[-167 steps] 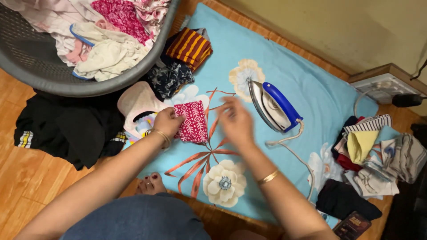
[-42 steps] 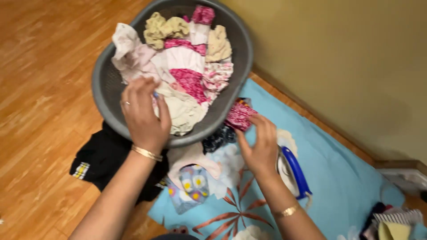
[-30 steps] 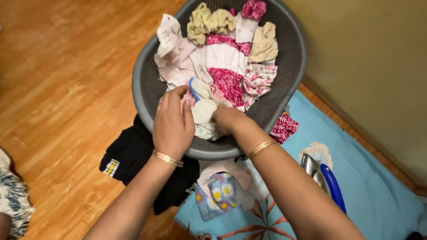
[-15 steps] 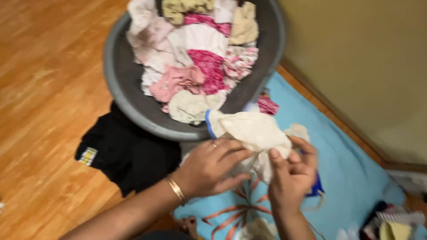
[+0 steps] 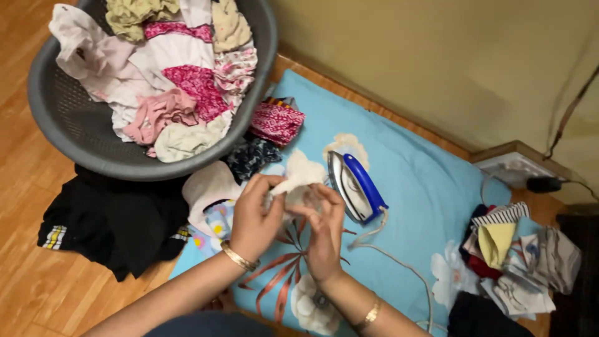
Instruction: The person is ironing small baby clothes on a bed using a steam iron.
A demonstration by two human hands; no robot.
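My left hand (image 5: pixel 254 219) and my right hand (image 5: pixel 326 229) both grip a small cream-white garment (image 5: pixel 297 180), held bunched just above the light blue flowered sheet (image 5: pixel 430 187). A blue-handled clothes iron (image 5: pixel 354 186) lies on its side right next to my right hand, its cord (image 5: pixel 399 265) trailing toward the lower right. The grey laundry basket (image 5: pixel 81 128), full of pink, white and cream clothes, sits at the upper left, beyond my left hand.
A folded red patterned cloth (image 5: pixel 276 122) and a dark printed piece (image 5: pixel 249 157) lie by the basket. A black garment (image 5: pixel 115 218) spreads on the wooden floor at left. A pile of folded clothes (image 5: pixel 521 256) sits at right, near a white socket box (image 5: pixel 515 170) by the wall.
Both hands reached into the basket, lifted out the cream-white garment and brought it down over the sheet beside the iron. The view swung back to the right.
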